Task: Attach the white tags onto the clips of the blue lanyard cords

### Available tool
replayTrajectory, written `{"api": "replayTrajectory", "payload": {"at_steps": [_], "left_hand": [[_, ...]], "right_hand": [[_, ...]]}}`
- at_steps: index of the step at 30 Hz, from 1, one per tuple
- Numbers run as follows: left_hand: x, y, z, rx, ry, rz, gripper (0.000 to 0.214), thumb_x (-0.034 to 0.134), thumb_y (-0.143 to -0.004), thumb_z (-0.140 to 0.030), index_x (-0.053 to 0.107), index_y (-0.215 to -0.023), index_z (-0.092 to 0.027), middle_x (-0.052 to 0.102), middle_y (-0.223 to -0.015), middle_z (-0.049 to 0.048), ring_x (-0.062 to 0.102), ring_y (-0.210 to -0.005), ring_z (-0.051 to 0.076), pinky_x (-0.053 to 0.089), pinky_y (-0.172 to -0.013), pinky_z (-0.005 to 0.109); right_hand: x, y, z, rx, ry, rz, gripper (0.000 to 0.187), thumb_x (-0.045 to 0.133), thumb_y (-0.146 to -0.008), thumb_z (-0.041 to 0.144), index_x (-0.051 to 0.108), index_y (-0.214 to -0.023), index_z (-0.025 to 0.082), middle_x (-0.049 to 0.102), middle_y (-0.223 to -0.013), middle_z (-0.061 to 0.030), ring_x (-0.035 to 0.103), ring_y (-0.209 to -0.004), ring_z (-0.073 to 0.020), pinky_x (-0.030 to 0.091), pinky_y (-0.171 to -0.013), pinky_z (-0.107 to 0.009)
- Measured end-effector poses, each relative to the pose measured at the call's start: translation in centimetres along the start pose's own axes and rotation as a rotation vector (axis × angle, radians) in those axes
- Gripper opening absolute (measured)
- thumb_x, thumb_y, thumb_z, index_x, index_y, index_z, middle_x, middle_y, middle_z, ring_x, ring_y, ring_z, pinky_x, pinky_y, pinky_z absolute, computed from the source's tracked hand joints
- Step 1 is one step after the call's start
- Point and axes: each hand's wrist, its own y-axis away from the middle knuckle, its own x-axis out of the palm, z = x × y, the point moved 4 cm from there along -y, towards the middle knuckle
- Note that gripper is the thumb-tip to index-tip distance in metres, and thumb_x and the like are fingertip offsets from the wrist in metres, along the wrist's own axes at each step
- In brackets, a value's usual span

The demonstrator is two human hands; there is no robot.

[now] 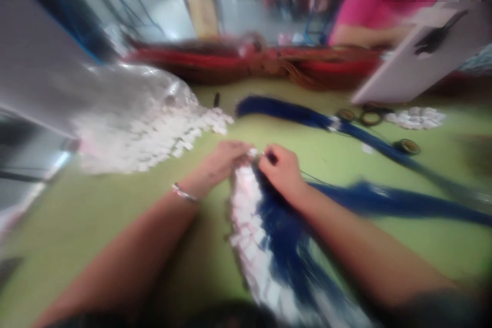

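My left hand (230, 156), with a bracelet at its wrist, pinches a small white connector (252, 152) at its fingertips. Close beside it, my right hand (282, 166) is closed on a thin dark blue wire (317, 179) that trails off to the right. Below both hands spreads a fan of blue wires (284, 236), with a row of white connectors (248, 225) along its left edge. More blue wires (376, 200) run to the right under my right forearm. Blur hides the exact contact between fingertips, connector and wire.
Loose white pieces (154, 138) spill from a clear plastic bag (165, 82) onto the green table (126, 215). Behind lie a tied blue wire bundle (284, 110), tape rolls (407, 146), another white pile (417, 118) and red-brown wires (215, 61). A person in pink (361, 5) is beyond.
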Motion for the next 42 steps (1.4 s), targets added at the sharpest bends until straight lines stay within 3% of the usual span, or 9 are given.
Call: {"api": "replayTrajectory", "payload": {"at_steps": [8,12,20,28,34,36,39,40,42], "left_hand": [[-0.1,0.1,-0.2,0.021,-0.105,-0.077,0.024,0.071,-0.074,-0.038,0.071,-0.074,-0.014,0.061,-0.061,0.0038,0.049,-0.055,0.011,0.037,-0.053,0.027],[0.3,0.2,-0.4,0.020,-0.133,-0.056,0.026,0.072,-0.073,-0.040,0.070,-0.069,-0.014,0.062,-0.061,0.0043,0.049,-0.054,0.011,0.037,-0.052,0.027],[0.5,0.3,-0.3,0.001,-0.074,-0.091,0.025,0.073,-0.073,-0.039,0.070,-0.071,-0.014,0.063,-0.062,0.0045,0.050,-0.055,0.010,0.039,-0.052,0.025],[0.7,0.0,0.1,0.031,-0.118,-0.027,0.021,0.073,-0.072,-0.033,0.072,-0.078,-0.013,0.064,-0.064,0.0040,0.052,-0.057,0.011,0.042,-0.056,0.026],[0.2,0.2,-0.9,0.098,-0.374,0.101,0.022,0.071,-0.074,-0.036,0.073,-0.082,-0.015,0.070,-0.079,0.0074,0.061,-0.070,0.016,0.048,-0.069,0.031],[-0.8,0.0,-1.5,0.159,-0.560,-0.004,0.022,0.067,-0.078,-0.036,0.073,-0.083,-0.015,0.070,-0.082,0.0082,0.062,-0.076,0.019,0.048,-0.074,0.033],[-3.1,-0.1,-2.7,0.372,-0.910,-0.352,0.025,0.057,-0.085,-0.027,0.071,-0.103,-0.015,0.068,-0.103,0.0114,0.058,-0.099,0.025,0.044,-0.091,0.039],[-3.7,-0.2,-2.8,0.433,-1.028,-0.412,0.028,0.053,-0.087,-0.022,0.069,-0.108,-0.015,0.065,-0.110,0.0125,0.055,-0.105,0.026,0.041,-0.095,0.041],[-4.5,-0.9,-2.3,0.455,-1.235,-0.386,0.031,0.045,-0.089,-0.016,0.068,-0.109,-0.015,0.063,-0.113,0.0140,0.053,-0.108,0.028,0.041,-0.095,0.042]], "right_hand": [[0.3,0.2,0.4,-0.130,0.234,0.056,0.015,0.048,-0.081,0.024,0.050,-0.067,0.021,0.059,-0.069,-0.0040,0.048,-0.065,-0.0166,0.034,-0.062,-0.029],[0.4,0.2,0.5,-0.165,0.221,0.104,0.013,0.050,-0.080,0.024,0.052,-0.068,0.020,0.060,-0.070,-0.0045,0.048,-0.065,-0.0165,0.033,-0.062,-0.029],[-0.1,-0.2,-0.5,0.115,-0.055,0.096,0.016,0.057,-0.074,0.028,0.059,-0.061,0.018,0.056,-0.055,0.0011,0.045,-0.053,-0.0119,0.033,-0.054,-0.026],[0.2,0.0,-0.5,0.101,-0.044,0.112,0.021,0.057,-0.073,0.028,0.055,-0.054,0.018,0.050,-0.049,0.0026,0.041,-0.050,-0.0106,0.028,-0.050,-0.025],[-1.5,-0.2,-0.2,0.178,-0.244,-0.099,0.014,0.062,-0.072,0.028,0.063,-0.063,0.018,0.060,-0.063,0.0010,0.052,-0.062,-0.0132,0.040,-0.060,-0.026],[-1.7,-0.1,-0.3,0.254,-0.343,-0.144,0.013,0.065,-0.072,0.030,0.067,-0.067,0.018,0.064,-0.068,-0.0003,0.056,-0.066,-0.0146,0.044,-0.063,-0.027],[-1.3,0.1,-0.2,0.284,-0.396,-0.134,0.015,0.066,-0.072,0.032,0.070,-0.070,0.018,0.068,-0.072,-0.0016,0.059,-0.070,-0.0161,0.047,-0.066,-0.029],[-1.2,0.2,-0.1,0.275,-0.388,-0.108,0.015,0.067,-0.073,0.032,0.071,-0.071,0.018,0.068,-0.073,-0.0019,0.060,-0.070,-0.0164,0.047,-0.067,-0.029],[-0.9,0.1,0.0,0.258,-0.353,-0.032,0.015,0.067,-0.074,0.032,0.072,-0.073,0.018,0.069,-0.073,-0.0020,0.061,-0.071,-0.0168,0.048,-0.068,-0.030]]}}
